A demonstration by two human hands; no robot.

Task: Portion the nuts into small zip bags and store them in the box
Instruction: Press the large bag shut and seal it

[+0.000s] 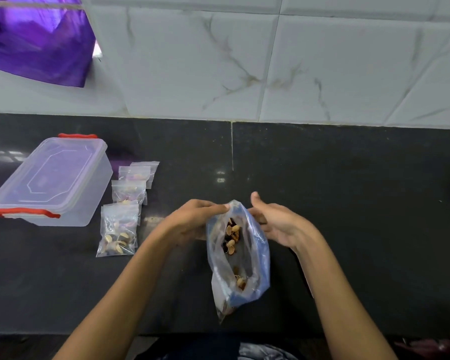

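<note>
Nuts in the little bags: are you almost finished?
Partly. At least three small zip bags lie filled beside the plastic box. In hand: the left hand pinches the mouth of the big bag, with the right hand at its other side; nuts remain inside. Left: the box's lid is on, with no bags stored.

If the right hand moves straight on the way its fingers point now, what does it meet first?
The right hand points left toward the big bag, whose rim it already seems to touch; depth is unclear. Beyond the bag is the left hand.
</note>
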